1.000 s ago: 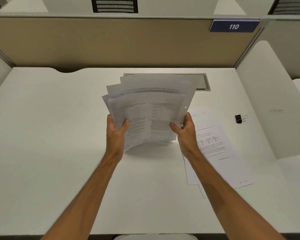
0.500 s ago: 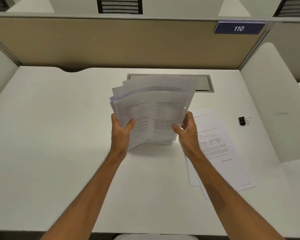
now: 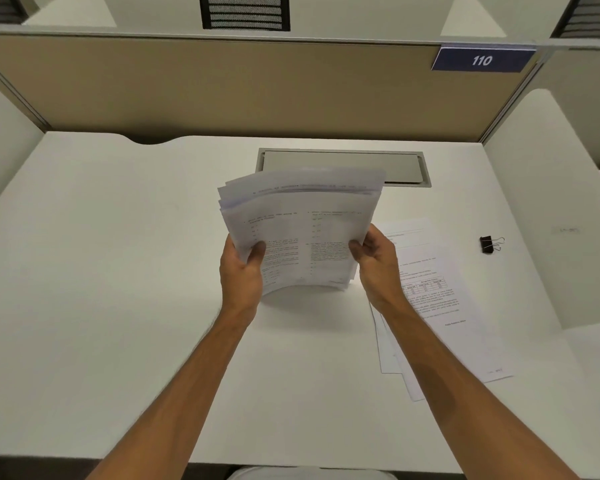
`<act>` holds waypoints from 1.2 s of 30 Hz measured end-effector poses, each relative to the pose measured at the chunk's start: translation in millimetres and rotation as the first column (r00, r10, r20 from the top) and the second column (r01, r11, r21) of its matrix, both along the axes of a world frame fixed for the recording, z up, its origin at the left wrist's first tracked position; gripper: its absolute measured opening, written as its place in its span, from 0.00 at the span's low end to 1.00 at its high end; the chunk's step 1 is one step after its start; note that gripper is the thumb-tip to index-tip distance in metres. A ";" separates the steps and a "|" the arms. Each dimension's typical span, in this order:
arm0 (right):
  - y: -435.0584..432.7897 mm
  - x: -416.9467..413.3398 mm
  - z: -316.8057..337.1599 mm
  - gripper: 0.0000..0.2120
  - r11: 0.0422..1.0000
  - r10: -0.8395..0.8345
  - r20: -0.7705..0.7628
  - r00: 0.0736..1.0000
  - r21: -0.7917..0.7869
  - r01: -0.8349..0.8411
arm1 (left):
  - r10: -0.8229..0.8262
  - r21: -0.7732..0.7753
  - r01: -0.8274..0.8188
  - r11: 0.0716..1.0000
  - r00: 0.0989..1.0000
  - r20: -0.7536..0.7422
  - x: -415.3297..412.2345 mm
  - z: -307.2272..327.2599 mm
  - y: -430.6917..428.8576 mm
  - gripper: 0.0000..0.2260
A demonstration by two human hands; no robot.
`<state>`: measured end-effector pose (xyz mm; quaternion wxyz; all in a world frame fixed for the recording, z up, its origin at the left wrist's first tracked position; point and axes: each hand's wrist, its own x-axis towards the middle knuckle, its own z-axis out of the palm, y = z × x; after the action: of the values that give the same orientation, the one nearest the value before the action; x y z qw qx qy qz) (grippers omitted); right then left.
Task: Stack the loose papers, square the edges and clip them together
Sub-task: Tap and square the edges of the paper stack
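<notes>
White desk [image 3: 118, 271] under left hand [image 3: 241, 271] pinching the upright paper sheaf [image 3: 302, 233] by one side edge, right hand [image 3: 374, 261] clasping the other, loose sheets [image 3: 440, 306] flat just beyond, binder clip [image 3: 488, 244] farthest right, nearer the right hand

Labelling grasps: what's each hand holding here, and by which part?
Both hold the same sheaf of papers. Left hand grips its lower left edge, right hand its lower right edge, thumbs on the front sheet. Binder clip lies untouched on the desk.
</notes>
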<state>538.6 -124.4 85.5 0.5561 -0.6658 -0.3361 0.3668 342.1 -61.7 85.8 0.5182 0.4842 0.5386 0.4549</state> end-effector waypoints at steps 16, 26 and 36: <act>-0.2 -4.8 8.6 0.14 0.999 -0.012 0.067 0.998 0.046 0.009 | 0.014 0.100 -0.019 0.995 0.999 0.053 8.8 22.1 -3.7 0.16; 4.2 -19.2 52.4 0.19 0.963 -0.083 0.001 0.997 0.259 0.080 | 0.011 0.138 -0.030 0.990 0.991 0.131 15.5 32.6 -3.7 0.19; 28.9 -23.4 74.1 0.17 0.938 -0.299 -0.138 0.944 0.141 0.317 | 0.246 -0.007 -0.248 0.969 0.957 0.156 32.7 64.5 11.1 0.18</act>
<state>515.1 -95.5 159.6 0.6773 -0.6407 -0.2237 0.2843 374.8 -50.6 150.3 0.4948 0.3794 0.5499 0.5558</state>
